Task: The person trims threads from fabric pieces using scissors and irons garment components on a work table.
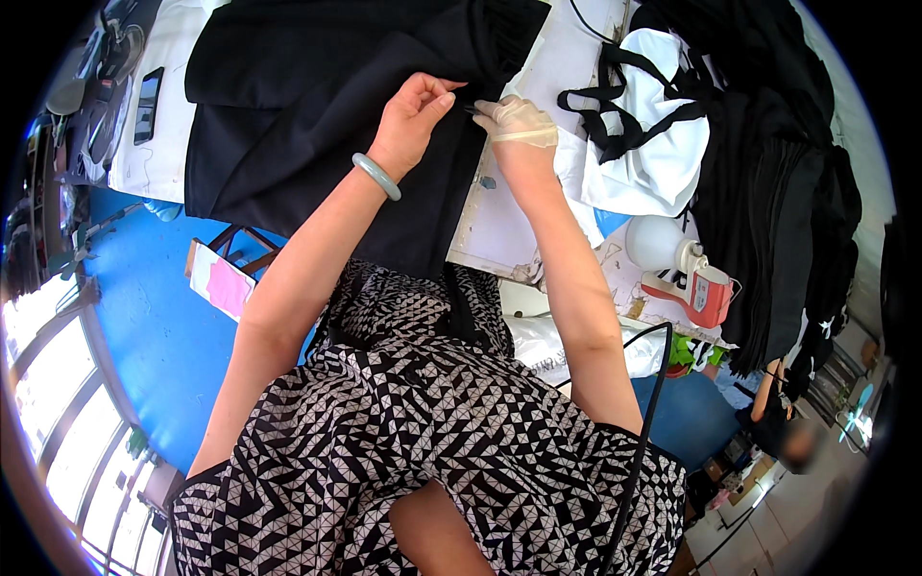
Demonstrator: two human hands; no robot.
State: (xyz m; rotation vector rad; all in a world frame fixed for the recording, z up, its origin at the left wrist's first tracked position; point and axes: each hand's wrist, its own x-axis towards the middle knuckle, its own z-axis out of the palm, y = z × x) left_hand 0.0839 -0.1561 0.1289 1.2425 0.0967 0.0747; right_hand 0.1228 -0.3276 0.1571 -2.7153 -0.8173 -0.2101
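Observation:
A large piece of black fabric lies over the table in front of me and hangs down its near edge. My left hand, with a pale green bangle on its wrist, is over the fabric, thumb and fingers pinched together near its right edge. Close beside it, my right hand wears a thin, pale, see-through glove. Its fingers are closed around a small dark thing at the fabric's edge, too small to name. Whatever the left fingertips pinch is too fine to make out.
White cloth with black straps lies to the right, before a tall stack of black fabric. Nearer stands a red spray gun with a round white bottle. A phone lies far left. Another person is at lower right.

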